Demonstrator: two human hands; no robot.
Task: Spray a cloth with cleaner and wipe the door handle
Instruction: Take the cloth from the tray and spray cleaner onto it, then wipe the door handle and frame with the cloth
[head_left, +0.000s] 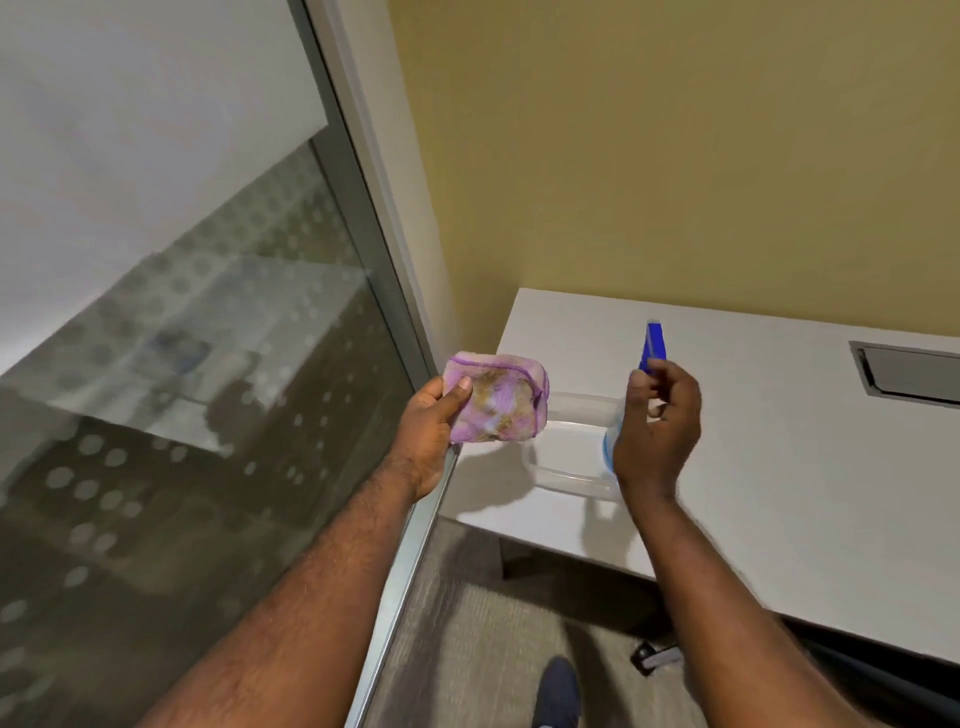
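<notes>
My left hand (434, 426) holds a folded pink-purple cloth (506, 402) with brown stains, its face turned towards my right hand. In my right hand (657, 426) is a spray bottle (653, 345) with a blue nozzle on top; the hand hides most of the bottle's body. The nozzle stands a short way to the right of the cloth, above the left end of the white table (779, 457). No door handle is in view.
A clear plastic container (569, 452) sits on the table below both hands. A glass partition (182, 389) with a metal frame (374, 249) runs along the left. The table has a grey recessed panel (909, 371) at the right. Carpet and a shoe (558, 693) lie below.
</notes>
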